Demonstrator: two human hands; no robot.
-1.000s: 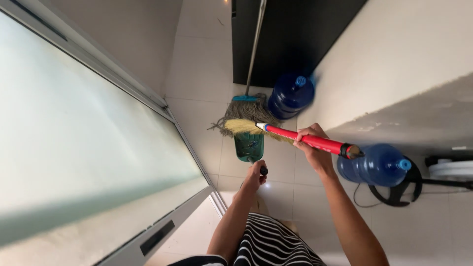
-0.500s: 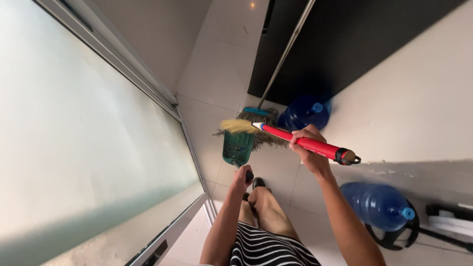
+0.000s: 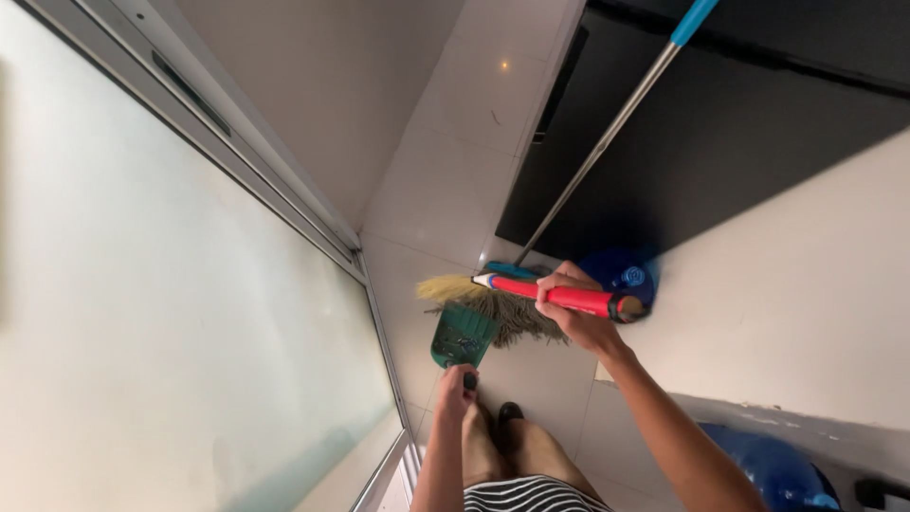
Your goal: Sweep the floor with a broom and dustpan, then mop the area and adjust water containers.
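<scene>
My right hand (image 3: 574,320) grips the red handle of a broom (image 3: 559,295) whose straw-coloured bristles point left, just above the floor. My left hand (image 3: 457,391) holds the dark handle of a green dustpan (image 3: 461,335), which rests on the pale floor tiles under the bristles. My feet in dark sandals show just below the dustpan. A mop head with grey strands (image 3: 519,320) lies behind the broom, and its metal pole with a blue grip (image 3: 607,133) leans up against the dark wall.
A frosted glass sliding door (image 3: 161,313) with a metal frame fills the left side. A blue water bottle (image 3: 626,275) stands behind the broom, another blue bottle (image 3: 773,469) at the lower right. A white wall runs along the right.
The view has swung and moved closer to the floor. The broom and dustpan have come together nearer my feet, and the mop pole now shows fully.
</scene>
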